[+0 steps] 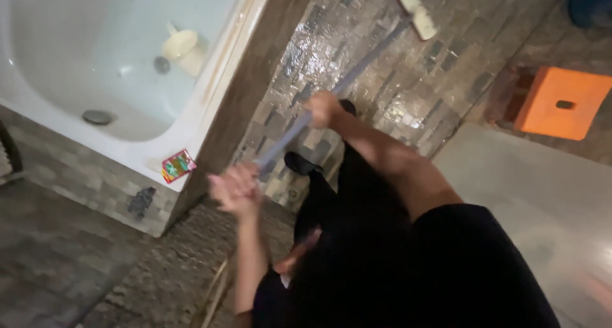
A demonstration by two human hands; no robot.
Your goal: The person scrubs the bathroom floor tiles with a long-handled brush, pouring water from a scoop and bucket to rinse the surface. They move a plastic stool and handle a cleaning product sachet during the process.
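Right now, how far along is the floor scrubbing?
Done: the tiled floor beside the bathtub already glistens wet. In hand: both hands, left hand and right hand, hold the long brush handle, brush head on the tiles. Left: the stone-patterned floor looks dry.

A white bathtub point(137, 151) is taking up the upper left of the room, its tiled side panel running down to the floor, and a pale plastic scoop point(182, 47) is lying inside it near the far wall, with a round grey drain plug point(97, 117) sitting closer to the near rim. A small red and green sachet point(178, 166) is resting on the tub's front corner ledge. Over by the right edge of the wet stone-patterned floor point(382, 92), an orange plastic stool point(561, 103) is standing well apart from the tub.
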